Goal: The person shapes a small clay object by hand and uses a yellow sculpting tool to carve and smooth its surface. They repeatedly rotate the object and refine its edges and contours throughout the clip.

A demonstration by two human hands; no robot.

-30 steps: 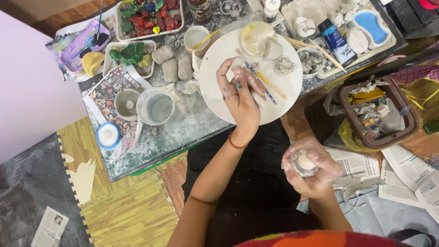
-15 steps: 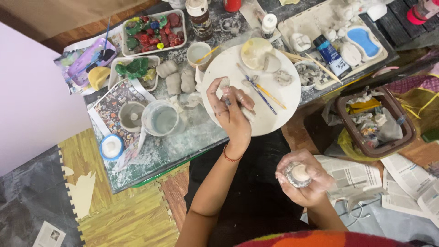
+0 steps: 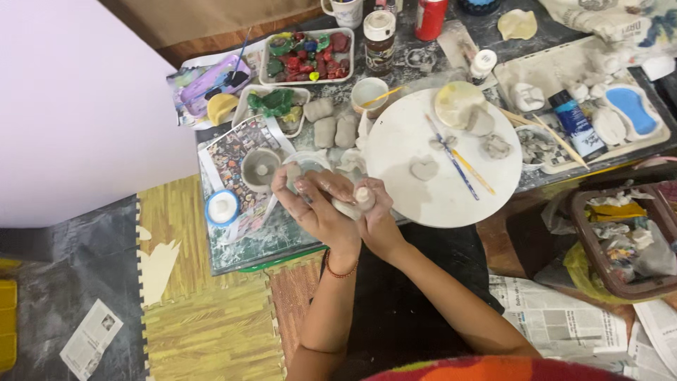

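Note:
My left hand (image 3: 314, 204) and my right hand (image 3: 376, 215) are pressed together over the table's front edge, both closed around a small pale clay piece (image 3: 356, 202) with a round knob at its top. Clay smears cover my fingers. Just behind my hands stands a clear plastic cup (image 3: 305, 164) and a grey clay bowl (image 3: 259, 169). To the right lies a round white board (image 3: 423, 197) carrying a clay heart (image 3: 424, 168), two thin brushes (image 3: 455, 161) and small clay lumps.
Trays of painted red and green clay pieces (image 3: 307, 56), grey clay blocks (image 3: 331, 127), a jar (image 3: 379, 41), a red can (image 3: 430, 17) and a paint tray (image 3: 592, 113) crowd the table. A brown basket (image 3: 620, 240) and newspapers (image 3: 557, 317) lie at right.
My left hand left the white board and came down to meet my right hand, which moved left with the clay piece. Both now hold it near the cup.

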